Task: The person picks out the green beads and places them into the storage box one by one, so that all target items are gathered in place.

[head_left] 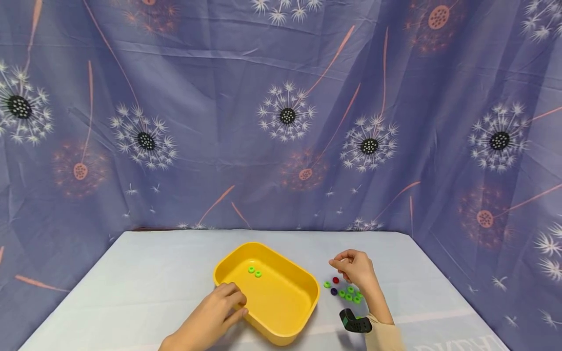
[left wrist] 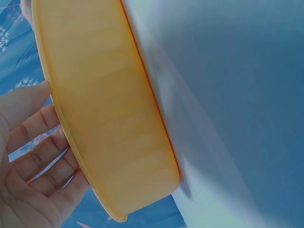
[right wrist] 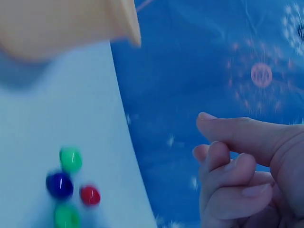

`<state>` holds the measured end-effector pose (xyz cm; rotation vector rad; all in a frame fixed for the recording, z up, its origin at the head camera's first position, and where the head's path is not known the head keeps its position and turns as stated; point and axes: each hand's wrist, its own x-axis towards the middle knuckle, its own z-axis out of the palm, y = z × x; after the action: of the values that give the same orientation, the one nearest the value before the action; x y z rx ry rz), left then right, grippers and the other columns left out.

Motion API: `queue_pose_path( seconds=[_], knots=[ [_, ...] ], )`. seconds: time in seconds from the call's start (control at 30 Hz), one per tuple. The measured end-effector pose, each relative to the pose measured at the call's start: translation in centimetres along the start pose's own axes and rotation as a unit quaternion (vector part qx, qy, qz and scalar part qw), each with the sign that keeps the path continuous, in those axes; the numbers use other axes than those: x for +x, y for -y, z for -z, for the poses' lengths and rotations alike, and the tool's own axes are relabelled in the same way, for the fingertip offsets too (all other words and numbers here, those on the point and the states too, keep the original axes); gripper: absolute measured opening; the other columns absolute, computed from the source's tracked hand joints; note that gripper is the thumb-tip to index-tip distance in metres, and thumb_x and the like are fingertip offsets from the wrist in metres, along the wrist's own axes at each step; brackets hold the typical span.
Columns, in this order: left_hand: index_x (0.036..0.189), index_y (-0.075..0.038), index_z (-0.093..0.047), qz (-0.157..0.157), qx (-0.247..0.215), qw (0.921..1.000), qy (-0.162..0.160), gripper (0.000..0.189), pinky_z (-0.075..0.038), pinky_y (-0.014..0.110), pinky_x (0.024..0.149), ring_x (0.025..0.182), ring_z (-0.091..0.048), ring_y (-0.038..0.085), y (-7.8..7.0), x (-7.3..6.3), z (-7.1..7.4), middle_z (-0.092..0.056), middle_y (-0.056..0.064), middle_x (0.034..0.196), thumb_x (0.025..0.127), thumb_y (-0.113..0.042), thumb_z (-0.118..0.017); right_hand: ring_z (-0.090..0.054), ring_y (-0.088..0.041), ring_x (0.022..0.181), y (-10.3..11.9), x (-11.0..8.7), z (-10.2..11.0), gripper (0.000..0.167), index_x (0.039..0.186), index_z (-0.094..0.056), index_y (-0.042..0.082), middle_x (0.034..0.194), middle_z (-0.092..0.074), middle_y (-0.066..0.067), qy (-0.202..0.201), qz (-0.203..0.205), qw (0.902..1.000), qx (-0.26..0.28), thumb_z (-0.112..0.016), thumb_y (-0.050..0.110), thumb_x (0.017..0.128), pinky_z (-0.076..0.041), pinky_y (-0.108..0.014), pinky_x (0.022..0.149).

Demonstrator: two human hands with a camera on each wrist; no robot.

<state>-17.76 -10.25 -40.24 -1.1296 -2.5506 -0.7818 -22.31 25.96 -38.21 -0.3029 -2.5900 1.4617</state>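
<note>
My left hand (head_left: 215,312) holds the near-left rim of a yellow tub (head_left: 303,274), its fingers bent over the edge. In the left wrist view the thumb meets the rim and the other fingertips are partly hidden behind it. Two green beads (head_left: 254,272) lie inside the tub, towards its far end. My right hand (head_left: 354,268) is raised to the right of the tub, fingers loosely curled. A gap shows between thumb and forefinger in the right wrist view, with nothing visible in it. Near that hand lie a red bead (right wrist: 90,195), a dark blue bead (right wrist: 60,185) and several green beads (head_left: 350,296).
The tub and loose beads stand on a white-covered table (head_left: 153,273). A purple curtain (head_left: 219,122) with dandelion prints hangs behind and on both sides. A black strapped device (head_left: 354,321) is on my right wrist, above a beige sleeve (head_left: 384,337).
</note>
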Motion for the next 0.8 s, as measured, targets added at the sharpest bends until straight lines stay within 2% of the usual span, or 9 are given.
queue_pose_path(
  seconds=[0.17, 0.27, 0.43, 0.63, 0.8],
  knots=[
    [0.093, -0.022, -0.067, 0.0, -0.006, 1.0, 0.007, 0.005, -0.047, 0.021, 0.071, 0.086, -0.047, 0.001, 0.0, 0.0, -0.1, -0.053, -0.015, 0.096, 0.096, -0.026, -0.065, -0.046, -0.014, 0.047, -2.0, -0.5, 1.7, 0.021, 0.093, -0.067, 0.001, 0.064, -0.061, -0.009, -0.012, -0.028, 0.9992, -0.024, -0.077, 0.018, 0.085, -0.04, -0.028, 0.046],
    [0.093, -0.02, -0.068, 0.0, -0.002, 1.0, 0.002, 0.004, -0.047, 0.021, 0.071, 0.086, -0.047, 0.001, 0.0, 0.0, -0.1, -0.053, -0.015, 0.096, 0.095, -0.024, -0.067, -0.045, -0.013, 0.048, -2.8, -0.6, 2.8, 0.022, 0.094, -0.067, 0.001, 0.064, -0.062, -0.008, -0.017, -0.045, 0.9988, -0.009, -0.076, 0.019, 0.086, -0.038, -0.027, 0.046],
    [0.092, -0.017, -0.068, -0.001, 0.024, 0.9996, -0.017, 0.004, -0.049, 0.022, 0.072, 0.086, -0.048, 0.001, 0.0, 0.2, -0.1, -0.054, -0.015, 0.095, 0.092, -0.021, -0.071, -0.048, -0.014, 0.05, -3.4, -0.7, 4.5, 0.026, 0.097, -0.066, -0.002, 0.065, -0.062, -0.007, -0.037, -0.057, 0.9977, 0.005, -0.075, 0.02, 0.087, -0.042, -0.029, 0.048],
    [0.09, -0.017, -0.068, -0.003, 0.03, 0.9991, -0.03, 0.006, -0.048, 0.02, 0.07, 0.084, -0.047, 0.0, 0.0, 0.2, -0.2, -0.054, -0.015, 0.093, 0.09, -0.021, -0.072, -0.051, -0.015, 0.049, -4.4, -0.7, 5.8, 0.026, 0.095, -0.067, -0.001, 0.065, -0.064, -0.009, -0.037, -0.067, 0.996, -0.047, -0.076, 0.021, 0.086, -0.043, -0.032, 0.051],
    [0.092, -0.019, -0.068, -0.011, 0.03, 0.9991, -0.026, 0.005, -0.048, 0.021, 0.07, 0.085, -0.047, 0.001, 0.0, 0.1, -0.5, -0.053, -0.016, 0.093, 0.09, -0.019, -0.072, -0.051, -0.015, 0.05, -5.9, -1.1, 6.6, 0.021, 0.088, -0.068, 0.0, 0.064, -0.064, -0.007, -0.031, -0.079, 0.9926, -0.086, -0.075, 0.019, 0.084, -0.042, -0.031, 0.052]
  ],
)
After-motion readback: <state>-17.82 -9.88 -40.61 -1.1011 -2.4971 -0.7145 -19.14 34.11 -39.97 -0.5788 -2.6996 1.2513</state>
